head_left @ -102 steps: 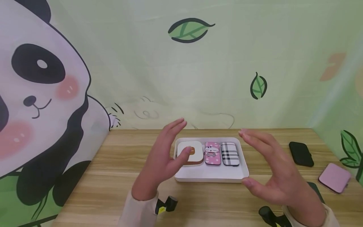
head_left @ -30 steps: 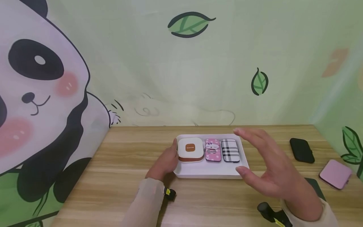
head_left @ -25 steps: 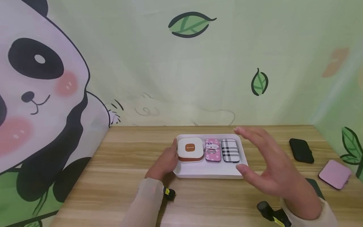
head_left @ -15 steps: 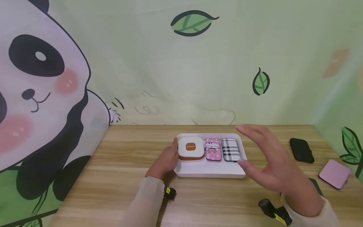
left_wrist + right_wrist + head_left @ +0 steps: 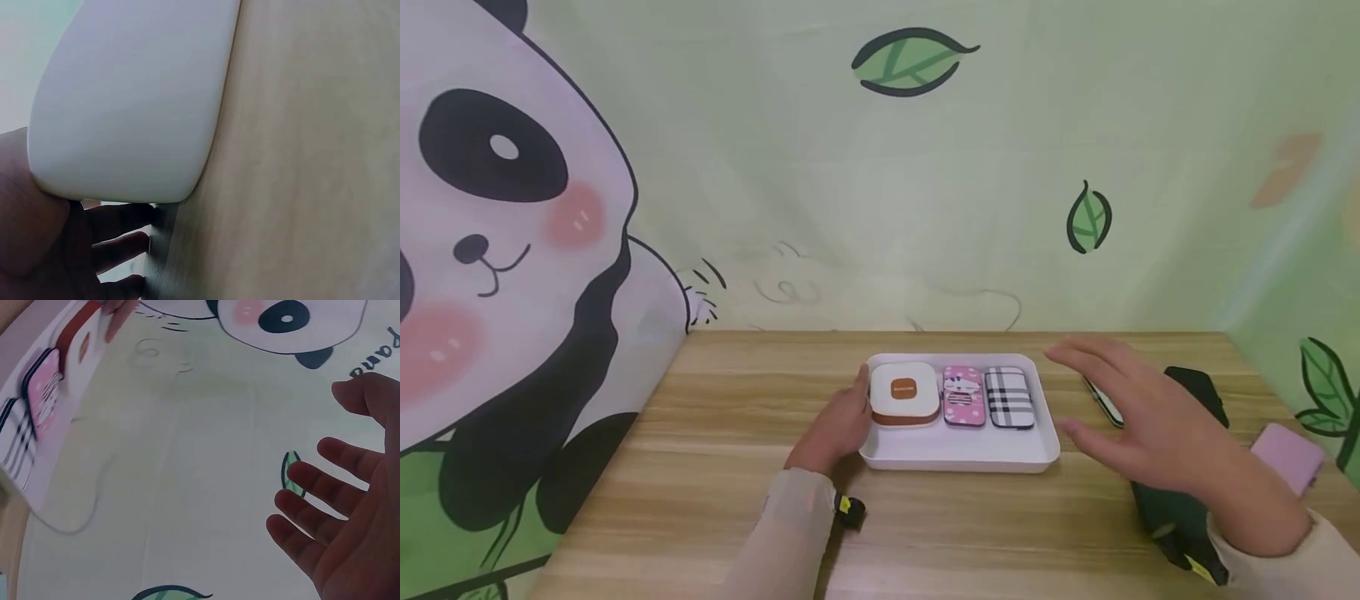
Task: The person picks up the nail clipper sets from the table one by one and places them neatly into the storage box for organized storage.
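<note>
A white tray (image 5: 958, 452) lies on the wooden table, holding a white square case (image 5: 910, 406) with a brown label, a pink cat-patterned case (image 5: 964, 410) and a plaid case (image 5: 1009, 398). My left hand (image 5: 841, 425) grips the tray's left end, thumb at the rim. In the left wrist view the tray's smooth white side (image 5: 134, 112) covers part of that hand, whose fingers (image 5: 122, 250) reach down the end toward the table. My right hand (image 5: 1157, 429) hovers past the tray's right end, holding nothing, its fingers (image 5: 325, 487) spread and slightly bent.
Right of the tray lie a black case (image 5: 1201, 392), a pink square case (image 5: 1291, 457) and a dark green case (image 5: 1172, 510), partly under my right arm. A thin silver-edged object (image 5: 1103, 403) shows beneath the right hand. A panda-printed cloth (image 5: 760, 167) backs the table.
The left hand has come down from above the tray onto its left end. In the last half second the right hand has shifted right, away from the tray, uncovering the silver-edged object.
</note>
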`<move>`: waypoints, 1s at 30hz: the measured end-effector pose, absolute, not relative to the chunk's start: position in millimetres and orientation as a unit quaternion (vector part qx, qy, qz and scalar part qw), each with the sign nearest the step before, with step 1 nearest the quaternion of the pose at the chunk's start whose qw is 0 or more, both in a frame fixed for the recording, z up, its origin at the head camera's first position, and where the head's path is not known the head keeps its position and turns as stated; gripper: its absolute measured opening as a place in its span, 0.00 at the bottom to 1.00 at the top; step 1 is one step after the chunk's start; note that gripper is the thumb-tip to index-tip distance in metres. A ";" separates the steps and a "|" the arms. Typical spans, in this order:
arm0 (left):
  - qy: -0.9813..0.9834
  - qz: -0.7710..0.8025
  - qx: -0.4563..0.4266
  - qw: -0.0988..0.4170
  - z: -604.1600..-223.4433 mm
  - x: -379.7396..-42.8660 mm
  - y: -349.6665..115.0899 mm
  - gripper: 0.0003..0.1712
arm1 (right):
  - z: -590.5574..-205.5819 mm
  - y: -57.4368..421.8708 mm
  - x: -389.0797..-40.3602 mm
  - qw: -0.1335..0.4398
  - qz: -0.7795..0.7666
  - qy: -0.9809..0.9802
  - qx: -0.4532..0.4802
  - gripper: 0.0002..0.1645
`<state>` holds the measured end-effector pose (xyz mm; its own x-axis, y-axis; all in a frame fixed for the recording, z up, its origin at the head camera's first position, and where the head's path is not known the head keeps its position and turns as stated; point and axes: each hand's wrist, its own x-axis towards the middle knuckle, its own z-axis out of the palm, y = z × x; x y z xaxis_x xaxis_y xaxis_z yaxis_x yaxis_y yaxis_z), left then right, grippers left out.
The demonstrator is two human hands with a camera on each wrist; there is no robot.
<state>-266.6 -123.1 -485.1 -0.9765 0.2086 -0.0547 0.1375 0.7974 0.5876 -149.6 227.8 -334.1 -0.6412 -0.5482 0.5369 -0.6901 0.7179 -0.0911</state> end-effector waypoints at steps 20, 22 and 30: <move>0.949 0.296 0.084 0.065 -485.0 -267.6 -123.5 0.33 | -376.3 299.3 -149.1 0.093 0.072 -0.955 0.273 0.43; 0.949 0.295 0.082 0.067 -484.1 -267.3 -123.0 0.33 | -381.6 304.4 -147.6 0.068 0.064 -0.961 0.259 0.44; 0.949 0.298 0.080 0.067 -484.3 -266.6 -121.9 0.34 | -413.1 336.4 -148.3 -0.035 0.043 -0.972 0.229 0.56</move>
